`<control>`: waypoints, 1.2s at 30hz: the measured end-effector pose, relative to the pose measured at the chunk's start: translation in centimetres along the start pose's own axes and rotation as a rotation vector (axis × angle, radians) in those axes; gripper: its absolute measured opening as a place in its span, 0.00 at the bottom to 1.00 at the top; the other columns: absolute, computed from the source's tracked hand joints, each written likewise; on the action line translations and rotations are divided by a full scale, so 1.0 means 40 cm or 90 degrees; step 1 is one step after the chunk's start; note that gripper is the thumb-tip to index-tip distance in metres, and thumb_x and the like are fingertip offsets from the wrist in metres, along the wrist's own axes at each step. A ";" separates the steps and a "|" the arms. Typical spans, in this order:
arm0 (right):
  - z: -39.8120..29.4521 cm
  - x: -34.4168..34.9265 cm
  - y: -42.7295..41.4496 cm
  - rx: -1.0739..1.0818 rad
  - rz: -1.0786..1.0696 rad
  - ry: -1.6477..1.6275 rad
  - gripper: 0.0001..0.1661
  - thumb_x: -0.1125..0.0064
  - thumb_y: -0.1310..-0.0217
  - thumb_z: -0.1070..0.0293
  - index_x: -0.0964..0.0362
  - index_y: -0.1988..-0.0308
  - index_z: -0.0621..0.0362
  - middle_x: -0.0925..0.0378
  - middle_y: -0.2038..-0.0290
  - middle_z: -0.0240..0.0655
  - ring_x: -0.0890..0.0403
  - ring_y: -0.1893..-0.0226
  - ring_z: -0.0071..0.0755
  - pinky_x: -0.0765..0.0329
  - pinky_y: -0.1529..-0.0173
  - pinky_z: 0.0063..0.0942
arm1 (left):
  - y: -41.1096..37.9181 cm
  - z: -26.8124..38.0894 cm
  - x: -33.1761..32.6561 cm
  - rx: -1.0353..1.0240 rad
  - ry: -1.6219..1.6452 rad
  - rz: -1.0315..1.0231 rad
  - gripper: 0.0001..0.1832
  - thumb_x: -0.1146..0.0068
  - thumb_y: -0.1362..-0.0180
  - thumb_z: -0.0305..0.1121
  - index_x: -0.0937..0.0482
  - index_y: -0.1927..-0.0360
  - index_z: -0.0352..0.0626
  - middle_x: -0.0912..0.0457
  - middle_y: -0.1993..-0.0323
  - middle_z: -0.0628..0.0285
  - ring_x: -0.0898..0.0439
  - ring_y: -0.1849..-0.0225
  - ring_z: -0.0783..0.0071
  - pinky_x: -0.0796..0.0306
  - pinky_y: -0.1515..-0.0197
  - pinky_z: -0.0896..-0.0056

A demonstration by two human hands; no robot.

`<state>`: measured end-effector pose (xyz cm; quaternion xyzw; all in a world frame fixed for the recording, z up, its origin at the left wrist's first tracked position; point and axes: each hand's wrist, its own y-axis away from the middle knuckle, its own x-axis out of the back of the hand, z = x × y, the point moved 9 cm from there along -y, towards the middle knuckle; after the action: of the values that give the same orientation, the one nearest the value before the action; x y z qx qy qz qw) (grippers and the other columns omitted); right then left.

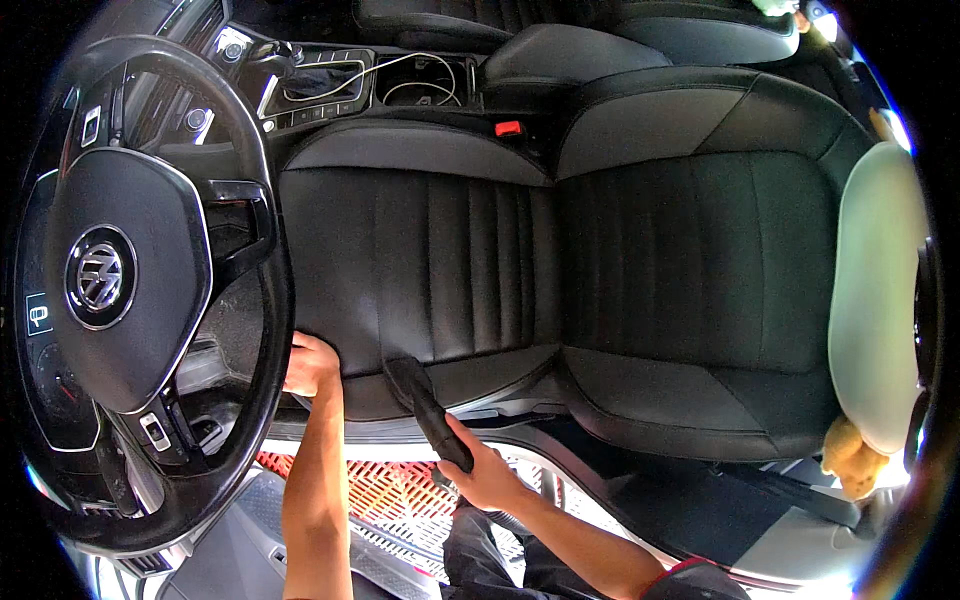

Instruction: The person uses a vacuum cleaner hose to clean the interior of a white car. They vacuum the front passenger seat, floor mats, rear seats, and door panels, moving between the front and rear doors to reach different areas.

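A black vacuum nozzle is in my right hand, which grips it by its tube end. Its flat head rests on the near side bolster of the black driver's seat. A ribbed hose shows just below that hand. My left hand is at the front edge of the seat cushion, beside the steering wheel. The wheel rim hides its fingertips, so I cannot see whether they grip anything.
The center console holds a gear lever and a loose white cable. A red seat-belt buckle sits by the far bolster. A pale headrest cover is at right. Below lie the door sill and a red floor grating.
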<state>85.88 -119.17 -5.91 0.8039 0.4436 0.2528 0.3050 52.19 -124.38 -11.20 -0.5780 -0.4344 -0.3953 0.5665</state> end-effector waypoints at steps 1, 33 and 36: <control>0.004 0.002 0.008 -0.018 -0.016 0.012 0.46 0.43 0.40 0.56 0.58 0.28 0.34 0.20 0.68 0.54 0.16 0.64 0.55 0.23 0.59 0.40 | 0.003 -0.002 -0.004 0.001 -0.005 0.008 0.28 0.65 0.38 0.50 0.29 0.45 0.41 0.25 0.48 0.50 0.25 0.52 0.49 0.33 0.51 0.46; -0.093 -0.382 -0.060 0.232 0.000 -0.487 0.29 0.62 0.34 0.67 0.39 0.34 0.58 0.33 0.39 0.44 0.36 0.38 0.36 0.43 0.34 0.32 | 0.350 -0.418 0.247 0.066 0.758 -0.426 0.32 0.44 0.39 0.27 0.43 0.33 0.33 0.26 0.59 0.59 0.25 0.64 0.74 0.30 0.60 0.75; -0.183 -0.432 -0.048 0.517 0.087 -0.169 0.31 0.48 0.44 0.77 0.36 0.38 0.62 0.31 0.41 0.46 0.35 0.38 0.45 0.43 0.33 0.39 | 0.366 -0.620 0.079 0.120 0.724 -0.401 0.32 0.41 0.40 0.29 0.39 0.35 0.30 0.22 0.54 0.56 0.23 0.58 0.72 0.31 0.53 0.76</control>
<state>71.59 -131.41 -4.61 0.9117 0.4099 -0.0285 0.0011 67.95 -148.67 -11.61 -0.0723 -0.2482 -0.7464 0.6133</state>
